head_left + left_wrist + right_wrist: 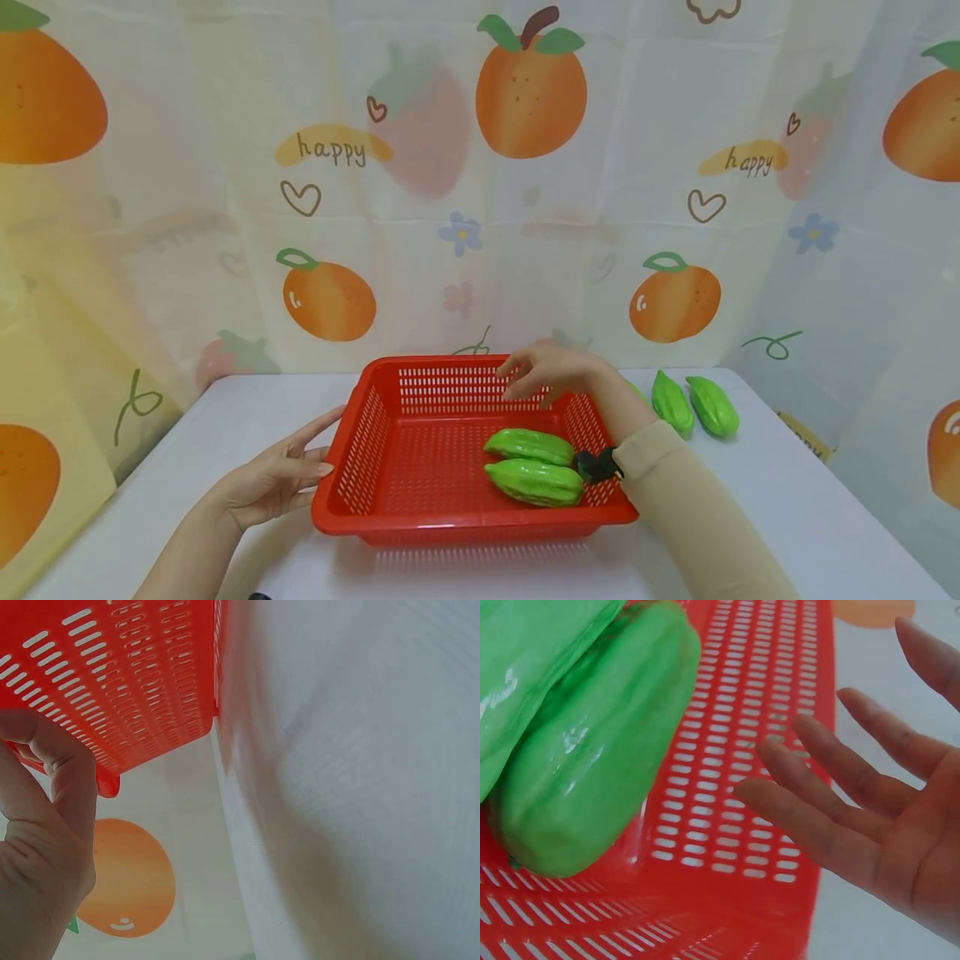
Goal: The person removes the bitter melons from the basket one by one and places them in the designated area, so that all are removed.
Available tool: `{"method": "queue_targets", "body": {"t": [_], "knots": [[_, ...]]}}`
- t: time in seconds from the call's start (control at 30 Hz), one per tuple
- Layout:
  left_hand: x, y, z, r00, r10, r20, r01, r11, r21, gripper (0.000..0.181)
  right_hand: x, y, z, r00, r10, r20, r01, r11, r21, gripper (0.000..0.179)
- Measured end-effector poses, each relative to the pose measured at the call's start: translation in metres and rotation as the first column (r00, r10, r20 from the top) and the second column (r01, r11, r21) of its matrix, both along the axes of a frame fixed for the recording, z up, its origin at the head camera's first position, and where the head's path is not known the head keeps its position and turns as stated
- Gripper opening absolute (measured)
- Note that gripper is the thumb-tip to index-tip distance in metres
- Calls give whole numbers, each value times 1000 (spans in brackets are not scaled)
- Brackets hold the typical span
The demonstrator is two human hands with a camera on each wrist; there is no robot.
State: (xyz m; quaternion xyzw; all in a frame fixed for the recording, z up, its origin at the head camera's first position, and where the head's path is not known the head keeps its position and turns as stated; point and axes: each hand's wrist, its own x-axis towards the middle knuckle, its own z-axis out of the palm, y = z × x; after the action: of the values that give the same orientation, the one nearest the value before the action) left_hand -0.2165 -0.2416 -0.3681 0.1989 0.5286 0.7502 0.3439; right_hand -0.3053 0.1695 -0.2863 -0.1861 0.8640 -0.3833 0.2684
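Note:
A red plastic basket [427,521] with slotted walls stands in the middle of the white table. My left hand [273,479] grips its left rim, thumb on top and fingers below; the left wrist view shows the fingers [71,769] bent at the slotted wall. Inside, on the right, two glossy green ridged vegetables like bitter melons, a rear one [530,447] and a front one [534,483], lie side by side. My right hand [551,371] hovers over the basket's back right part, holding nothing. Its fingers [840,817] are spread and relaxed in the right wrist view.
To the right of the basket, two more green vegetables lie on the table [780,492], one nearer [672,404] and one farther right [714,407]. Another is mostly hidden behind my right forearm. A fruit-print curtain [525,217] hangs behind the table.

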Motion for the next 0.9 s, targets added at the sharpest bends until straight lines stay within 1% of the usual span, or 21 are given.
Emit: {"method": "queue_targets", "body": {"t": [0.2, 0.33, 0.43, 0.57, 0.8, 0.9], "knots": [[-1, 1, 0, 1000, 11, 23, -11, 1000, -12, 64, -8, 8, -12, 996, 31, 79, -32, 999, 11, 58], [-1, 2, 1, 999, 27, 22, -27, 999, -26, 64, -13, 14, -18, 986, 42, 159, -42, 999, -2, 62], [-1, 2, 2, 999, 33, 17, -33, 999, -33, 65, -15, 17, -21, 978, 52, 203, -50, 999, -12, 63], [-1, 1, 2, 999, 37, 21, -36, 998, -43, 66, -16, 16, -24, 970, 67, 233, -68, 998, -1, 63], [-1, 0, 1, 1000, 27, 11, -26, 999, -35, 67, -18, 15, -33, 969, 32, 246, -50, 996, 67, 57], [-2, 0, 0, 1000, 16, 12, -16, 1000, -25, 68, -17, 14, -36, 967, 14, 253, -44, 993, 114, 55]]}}
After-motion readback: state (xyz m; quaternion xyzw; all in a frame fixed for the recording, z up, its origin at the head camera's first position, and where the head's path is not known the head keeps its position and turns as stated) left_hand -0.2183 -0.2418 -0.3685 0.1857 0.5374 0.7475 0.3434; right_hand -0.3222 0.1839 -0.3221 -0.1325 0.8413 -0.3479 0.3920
